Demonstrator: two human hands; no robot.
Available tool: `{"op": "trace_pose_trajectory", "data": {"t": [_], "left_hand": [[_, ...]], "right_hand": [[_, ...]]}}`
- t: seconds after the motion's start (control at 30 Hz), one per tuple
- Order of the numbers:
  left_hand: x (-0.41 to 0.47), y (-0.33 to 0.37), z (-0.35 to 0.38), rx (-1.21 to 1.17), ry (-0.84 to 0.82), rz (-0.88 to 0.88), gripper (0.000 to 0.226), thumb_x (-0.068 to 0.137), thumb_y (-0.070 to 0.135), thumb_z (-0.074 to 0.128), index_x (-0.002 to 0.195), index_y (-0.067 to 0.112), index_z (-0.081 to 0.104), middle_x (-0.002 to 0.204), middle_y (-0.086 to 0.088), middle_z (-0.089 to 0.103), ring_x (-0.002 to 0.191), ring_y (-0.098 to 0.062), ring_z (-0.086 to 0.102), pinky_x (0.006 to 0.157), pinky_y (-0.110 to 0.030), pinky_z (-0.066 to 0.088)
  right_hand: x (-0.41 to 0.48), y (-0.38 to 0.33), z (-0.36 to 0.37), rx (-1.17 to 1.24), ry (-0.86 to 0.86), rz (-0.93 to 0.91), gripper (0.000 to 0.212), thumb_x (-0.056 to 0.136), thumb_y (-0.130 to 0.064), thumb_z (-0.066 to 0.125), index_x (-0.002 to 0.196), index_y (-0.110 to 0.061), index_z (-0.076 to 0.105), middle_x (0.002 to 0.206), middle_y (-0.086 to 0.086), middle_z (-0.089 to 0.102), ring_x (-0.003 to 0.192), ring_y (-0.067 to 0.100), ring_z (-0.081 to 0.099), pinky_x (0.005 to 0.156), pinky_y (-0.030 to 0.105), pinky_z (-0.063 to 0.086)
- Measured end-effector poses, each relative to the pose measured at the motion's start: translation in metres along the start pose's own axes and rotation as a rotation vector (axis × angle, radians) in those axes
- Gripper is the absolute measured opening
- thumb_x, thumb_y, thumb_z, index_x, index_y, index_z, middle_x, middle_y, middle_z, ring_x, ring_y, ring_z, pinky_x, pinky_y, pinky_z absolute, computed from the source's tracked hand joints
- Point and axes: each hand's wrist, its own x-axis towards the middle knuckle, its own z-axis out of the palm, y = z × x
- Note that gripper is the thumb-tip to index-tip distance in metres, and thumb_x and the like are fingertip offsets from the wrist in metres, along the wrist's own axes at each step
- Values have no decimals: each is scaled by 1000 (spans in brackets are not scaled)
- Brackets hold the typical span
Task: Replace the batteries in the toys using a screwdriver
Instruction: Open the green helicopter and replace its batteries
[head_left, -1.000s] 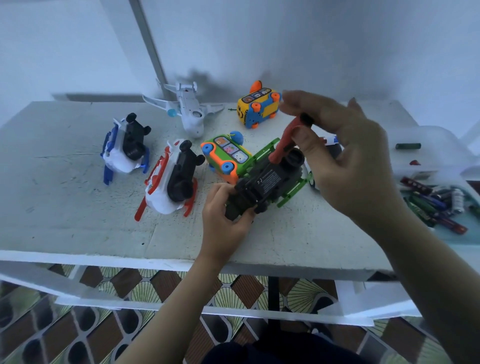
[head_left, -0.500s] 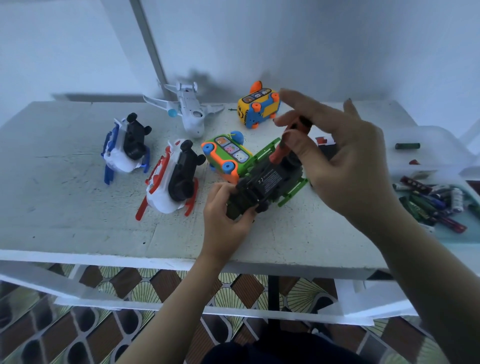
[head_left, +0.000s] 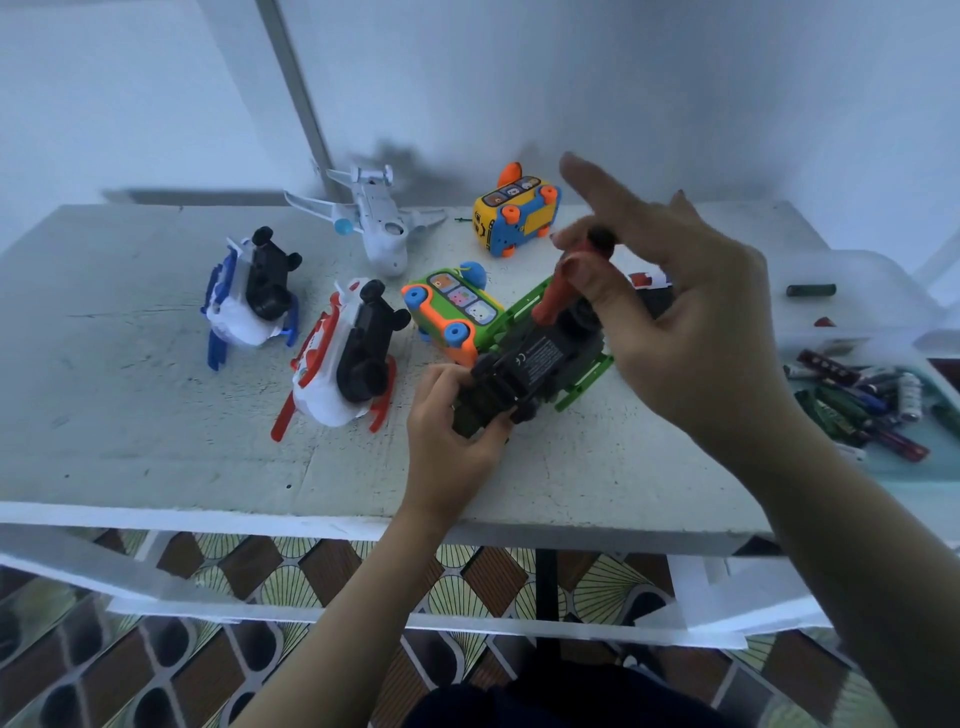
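Note:
A black and green toy vehicle (head_left: 535, 364) lies upside down on the white table (head_left: 130, 415), its black underside with a label facing up. My left hand (head_left: 452, 431) grips its near end. My right hand (head_left: 670, 322) pinches the top of an orange-handled screwdriver (head_left: 558, 291) between thumb and fingers, index finger stretched out. The screwdriver stands tilted, its tip down on the toy's underside; the tip itself is hidden.
Other toys lie left and behind: a blue-white helicopter (head_left: 249, 296), a red-white helicopter (head_left: 343, 364), a white plane (head_left: 374, 228), a green-orange bus (head_left: 452, 312), a yellow bus (head_left: 514, 213). Several batteries (head_left: 857, 405) lie in a tray at right.
My right hand's fingers have shifted round the screwdriver's top, the index finger lifting and stretching out, as if turning the handle. My left hand and the toy stay put.

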Motion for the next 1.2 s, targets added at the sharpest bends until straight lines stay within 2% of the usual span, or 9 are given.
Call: {"op": "trace_pose_trajectory", "data": {"t": [0.13, 0.23, 0.3, 0.47, 0.57, 0.67, 0.8, 1.0, 1.2], "left_hand": [[0, 0, 0, 6, 3, 1, 30, 63, 2, 80, 81, 6, 55, 86, 1, 51, 78, -2, 46, 65, -11, 34], [0, -1, 0, 9, -4, -2, 31, 63, 2, 80, 81, 4, 56, 86, 1, 52, 78, -5, 47, 64, -13, 35], [0, -1, 0, 13, -9, 1, 30, 64, 4, 80, 82, 2, 56, 87, -1, 53, 78, -10, 49, 64, -16, 38], [0, -1, 0, 9, -5, 1, 29, 65, 7, 80, 83, 2, 57, 87, -2, 54, 77, -16, 49, 63, -20, 40], [0, -1, 0, 6, -1, -3, 29, 64, 7, 80, 83, 2, 57, 87, -1, 54, 77, -16, 49, 64, -18, 39], [0, 0, 1, 4, -4, -4, 29, 64, 7, 79, 83, 2, 57, 87, -1, 53, 77, -17, 50, 63, -18, 39], [0, -1, 1, -14, -13, -8, 29, 66, 8, 79, 84, 2, 57, 89, -2, 53, 78, -20, 51, 62, -24, 44], [0, -1, 1, -19, 7, -8, 28, 66, 14, 78, 81, 6, 55, 87, -2, 54, 77, -16, 50, 65, -16, 39], [0, -1, 0, -30, 32, -7, 30, 65, 13, 79, 84, 12, 55, 88, -1, 55, 77, -15, 51, 65, -17, 42]], "right_hand": [[-2, 3, -4, -15, -93, 42, 36, 93, -9, 50, 126, -17, 60, 95, -18, 65, 83, -9, 60, 119, 41, 16], [-3, -2, -3, 20, -78, 64, 33, 91, -27, 55, 123, -23, 62, 122, -14, 55, 112, -2, 55, 107, 48, 38], [-4, -3, -1, 52, -29, 41, 31, 86, -34, 63, 116, -30, 64, 121, -11, 50, 116, 4, 50, 89, 42, 51], [-5, 0, 3, -1, 72, -40, 33, 84, -27, 68, 116, -27, 63, 89, -15, 58, 89, 0, 50, 76, 38, 49], [-4, 0, 0, -64, 14, -23, 42, 87, -20, 62, 128, -22, 58, 98, -23, 60, 93, -9, 49, 81, 35, 49], [-5, 0, -2, -13, -64, 9, 38, 88, -11, 55, 126, -17, 59, 102, -16, 64, 98, 2, 57, 86, 41, 51], [-7, -4, 0, 98, -27, 17, 23, 86, -30, 63, 108, -27, 66, 119, -23, 56, 119, 3, 52, 86, 39, 53], [-10, 2, 3, 143, 71, 14, 21, 87, -21, 67, 107, -22, 69, 93, -11, 61, 89, 20, 65, 73, 45, 54], [-12, 6, -8, 35, -94, 7, 28, 91, -1, 52, 117, -7, 59, 96, 2, 68, 82, 6, 67, 76, 21, 53]]}}
